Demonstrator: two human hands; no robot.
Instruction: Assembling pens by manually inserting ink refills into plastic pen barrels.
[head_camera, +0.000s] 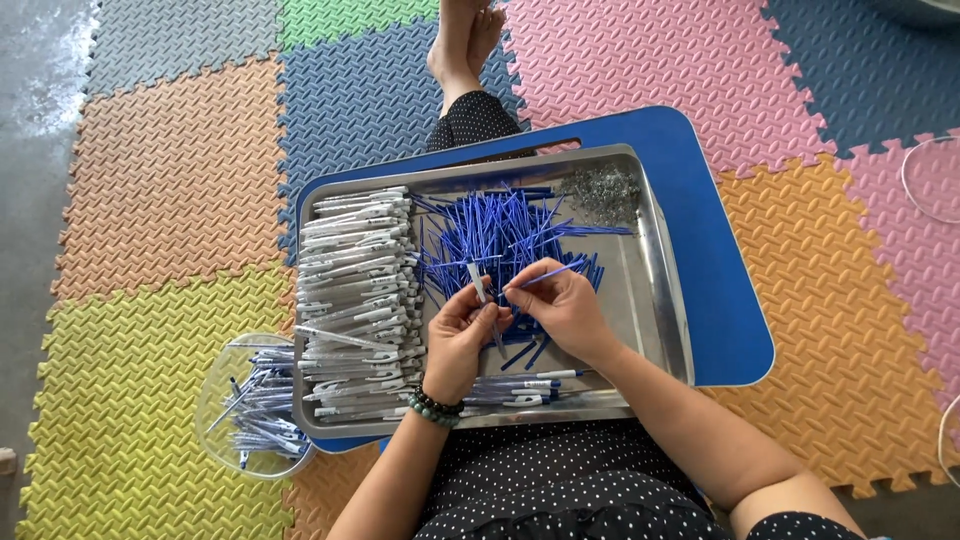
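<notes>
Head view: a seated person assembles pens over a steel tray (660, 300) resting on a blue lap board (720, 300). The left hand (458, 338) pinches a white pen barrel (479, 282) upright between thumb and fingers; the right hand (562, 305) grips a thin blue refill (548, 273) at one end, its tip aimed toward the barrel and close to it. Likely faults — the refill may miss the narrow barrel mouth and bend, or slip from the fingertips into the loose blue refill heap (500, 230) directly beneath, where it is hard to tell apart. Stacked white barrels (355, 290) crowd the tray's left side; small metal springs (600, 190) lie in the far corner. A clear bowl of finished pens (250, 410) sits on the foam floor mats (170, 180) — just beside the tray's near left edge.
</notes>
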